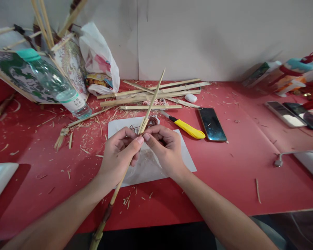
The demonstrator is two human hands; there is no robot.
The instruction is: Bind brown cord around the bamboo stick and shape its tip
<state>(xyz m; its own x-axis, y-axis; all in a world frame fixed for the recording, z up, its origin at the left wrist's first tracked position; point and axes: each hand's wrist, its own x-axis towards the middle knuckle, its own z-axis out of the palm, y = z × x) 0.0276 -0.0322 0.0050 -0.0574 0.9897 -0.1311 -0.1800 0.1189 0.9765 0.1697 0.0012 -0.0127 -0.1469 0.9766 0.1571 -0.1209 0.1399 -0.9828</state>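
Observation:
My left hand is closed around a long bamboo stick that runs from the table's near edge up and to the right, past my fingers. My right hand pinches the same stick just beside the left thumb, where thin brown thread seems wound around it. Both hands hover over a white sheet of paper on the red table.
Split bamboo strips lie behind the paper. A yellow utility knife and a dark phone lie to the right. A plastic water bottle, painted paper and a plastic bag stand back left. More phones lie far right. Shavings litter the table.

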